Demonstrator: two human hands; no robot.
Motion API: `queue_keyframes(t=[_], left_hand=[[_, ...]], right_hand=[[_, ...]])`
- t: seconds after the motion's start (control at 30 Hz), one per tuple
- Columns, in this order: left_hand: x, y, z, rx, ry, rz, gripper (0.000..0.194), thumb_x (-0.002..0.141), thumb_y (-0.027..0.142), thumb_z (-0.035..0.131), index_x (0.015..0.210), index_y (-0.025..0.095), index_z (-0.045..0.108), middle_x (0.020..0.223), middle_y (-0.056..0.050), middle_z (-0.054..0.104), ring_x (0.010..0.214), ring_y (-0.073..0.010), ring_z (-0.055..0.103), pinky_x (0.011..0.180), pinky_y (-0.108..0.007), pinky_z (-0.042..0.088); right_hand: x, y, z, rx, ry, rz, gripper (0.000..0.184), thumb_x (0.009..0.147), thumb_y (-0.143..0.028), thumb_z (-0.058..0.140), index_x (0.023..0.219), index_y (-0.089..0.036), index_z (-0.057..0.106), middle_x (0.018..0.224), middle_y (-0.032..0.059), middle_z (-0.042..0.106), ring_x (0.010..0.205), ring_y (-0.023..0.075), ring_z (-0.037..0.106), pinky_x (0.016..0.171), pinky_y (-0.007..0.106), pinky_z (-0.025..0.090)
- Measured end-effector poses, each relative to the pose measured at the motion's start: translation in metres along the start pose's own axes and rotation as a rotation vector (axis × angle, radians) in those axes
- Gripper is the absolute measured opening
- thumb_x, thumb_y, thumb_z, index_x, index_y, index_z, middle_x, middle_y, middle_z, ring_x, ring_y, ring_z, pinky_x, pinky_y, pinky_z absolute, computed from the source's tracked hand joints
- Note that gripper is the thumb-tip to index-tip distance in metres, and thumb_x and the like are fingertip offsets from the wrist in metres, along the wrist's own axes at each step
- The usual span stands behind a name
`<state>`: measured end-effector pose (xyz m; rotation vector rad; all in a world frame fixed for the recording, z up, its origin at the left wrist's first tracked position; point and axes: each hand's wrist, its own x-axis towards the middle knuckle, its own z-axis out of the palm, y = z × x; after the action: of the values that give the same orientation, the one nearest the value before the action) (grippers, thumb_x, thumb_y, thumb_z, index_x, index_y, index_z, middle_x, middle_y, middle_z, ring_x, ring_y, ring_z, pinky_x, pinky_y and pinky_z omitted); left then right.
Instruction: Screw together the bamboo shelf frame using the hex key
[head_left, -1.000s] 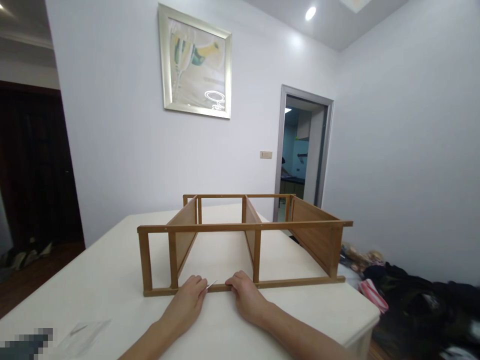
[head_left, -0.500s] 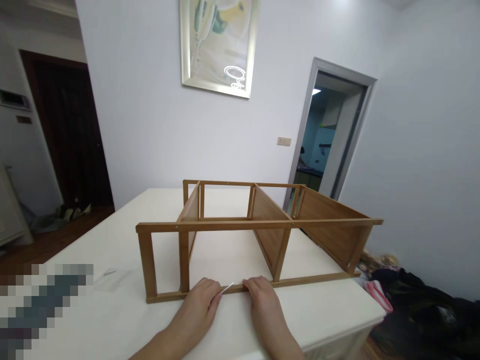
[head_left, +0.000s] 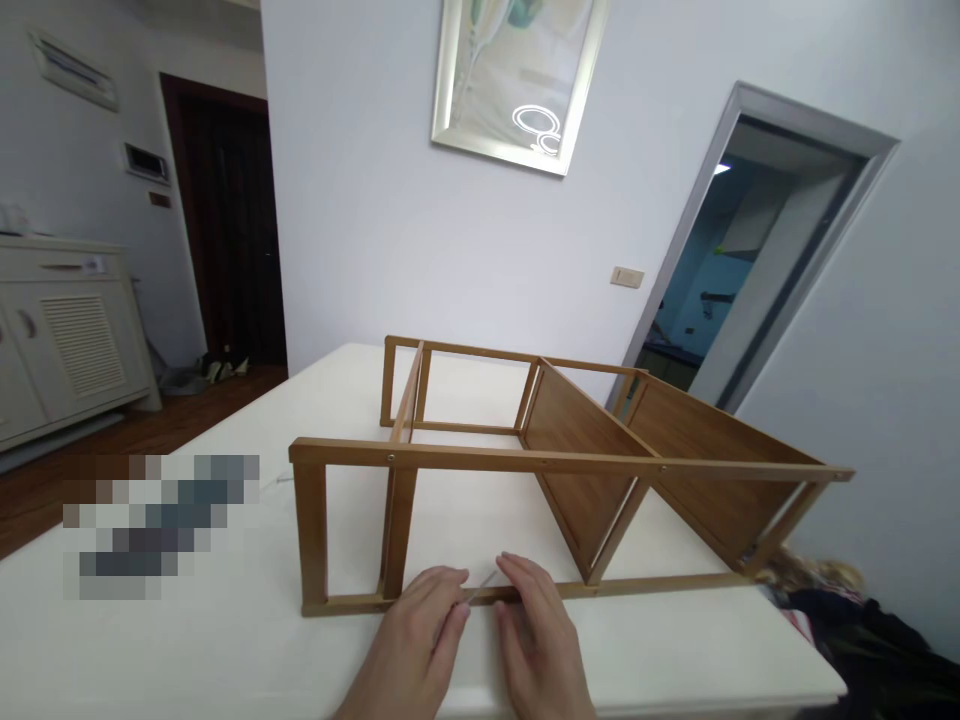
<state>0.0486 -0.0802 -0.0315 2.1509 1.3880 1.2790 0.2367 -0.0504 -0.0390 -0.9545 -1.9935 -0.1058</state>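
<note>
I see the wooden shelf frame (head_left: 480, 458) lying on its side toward the near edge of the white table (head_left: 187, 650), probably so its lower rail (head_left: 667, 586) stays reachable. The left hand (head_left: 412, 640) pinches a thin metal rod (head_left: 482, 586); the right hand (head_left: 544, 640) sits half open by the rod's tip, contact unclear. The white cabinet (head_left: 90, 385) looks closed, contents hidden.

Shelf frame (head_left: 480, 459) on table (head_left: 225, 650), 3 panels (head_left: 574, 420) within, wall (head_left: 375, 220) behind, doorway (head_left: 720, 260) right, cabinet (head_left: 75, 330) left
</note>
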Motion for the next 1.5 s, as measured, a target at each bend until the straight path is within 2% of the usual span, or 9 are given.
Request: queue_keyframes(t=[0.13,0.3,0.43,0.6,0.87,1.03,1.17,1.3,1.5], left_hand=[[-0.007,0.002,-0.015,-0.025,0.043,0.059,0.02,0.098,0.02,0.043,0.09,0.022,0.061,0.096,-0.006,0.07,0.102,-0.0177,0.066,0.095,-0.028,0.054],[-0.018,0.004,-0.03,-0.025,0.016,0.051,0.023,0.097,0.018,0.039,0.085,0.021,0.058,0.085,-0.004,0.067,0.085,-0.0163,0.065,0.08,-0.027,0.056],[-0.03,-0.009,-0.039,0.095,0.093,-0.009,0.017,0.096,0.021,0.048,0.082,0.022,0.056,0.081,-0.003,0.065,0.08,-0.0164,0.064,0.072,-0.026,0.054],[-0.04,-0.04,-0.046,0.395,0.217,0.055,0.012,0.095,0.021,0.053,0.105,0.021,0.06,0.105,-0.008,0.068,0.104,-0.0243,0.063,0.092,-0.037,0.053],[0.001,-0.042,-0.062,0.584,-0.239,-0.137,0.037,0.085,-0.006,0.039,0.094,0.017,0.066,0.097,-0.008,0.069,0.094,-0.0255,0.065,0.085,-0.042,0.055],[0.046,-0.061,-0.068,0.477,-0.317,-0.104,0.035,0.086,-0.004,0.035,0.087,0.016,0.063,0.094,-0.009,0.067,0.086,-0.0222,0.064,0.08,-0.036,0.054],[0.061,-0.086,-0.062,0.407,-0.288,-0.073,0.03,0.092,0.002,0.036,0.089,0.018,0.062,0.101,-0.005,0.065,0.088,-0.017,0.064,0.081,-0.029,0.053],[0.052,-0.087,-0.058,0.457,-0.137,-0.014,0.033,0.093,0.002,0.032,0.098,0.018,0.061,0.114,-0.008,0.063,0.106,-0.0199,0.06,0.09,-0.033,0.052],[0.043,-0.071,-0.062,0.541,-0.175,-0.231,0.025,0.096,0.02,0.041,0.115,0.019,0.057,0.119,-0.009,0.063,0.088,-0.0222,0.067,0.072,-0.035,0.053]], right_hand=[[0.011,-0.021,0.003,-0.053,0.007,-0.219,0.049,0.093,-0.007,0.047,0.14,-0.019,0.05,0.133,0.0121,0.063,0.128,0.0278,0.054,0.104,0.047,0.048],[0.027,-0.037,0.012,-0.019,-0.169,-0.501,0.036,0.102,-0.014,0.039,0.132,-0.017,0.059,0.103,0.0079,0.075,0.093,0.0214,0.066,0.1,0.043,0.047],[0.033,-0.039,0.015,-0.033,-0.229,-0.503,0.033,0.104,-0.018,0.037,0.124,-0.019,0.063,0.099,0.0074,0.075,0.088,0.0216,0.067,0.09,0.04,0.051],[0.027,-0.007,0.005,-0.241,-0.138,-0.394,0.032,0.101,-0.015,0.039,0.112,-0.02,0.068,0.104,0.0101,0.075,0.091,0.0252,0.067,0.076,0.038,0.055],[0.028,0.028,0.012,-0.203,-0.308,-0.281,0.038,0.093,-0.005,0.049,0.12,-0.023,0.068,0.105,0.0057,0.077,0.087,0.0233,0.07,0.075,0.036,0.057],[0.057,0.047,0.024,-0.202,-0.385,-0.188,0.039,0.09,-0.001,0.05,0.115,-0.023,0.071,0.101,0.0048,0.077,0.085,0.0218,0.07,0.073,0.034,0.056],[0.079,0.049,0.028,-0.246,-0.359,-0.293,0.033,0.093,-0.003,0.048,0.112,-0.02,0.07,0.102,0.0076,0.075,0.091,0.0229,0.067,0.078,0.035,0.053],[0.089,0.029,0.04,-0.229,-0.351,-0.537,0.029,0.099,-0.009,0.046,0.121,-0.015,0.063,0.091,0.0085,0.071,0.078,0.0203,0.06,0.069,0.033,0.047],[0.092,0.004,0.071,-0.088,-0.39,-0.665,0.018,0.102,-0.014,0.045,0.098,-0.016,0.063,0.078,0.0035,0.064,0.07,0.0158,0.056,0.066,0.03,0.044]])
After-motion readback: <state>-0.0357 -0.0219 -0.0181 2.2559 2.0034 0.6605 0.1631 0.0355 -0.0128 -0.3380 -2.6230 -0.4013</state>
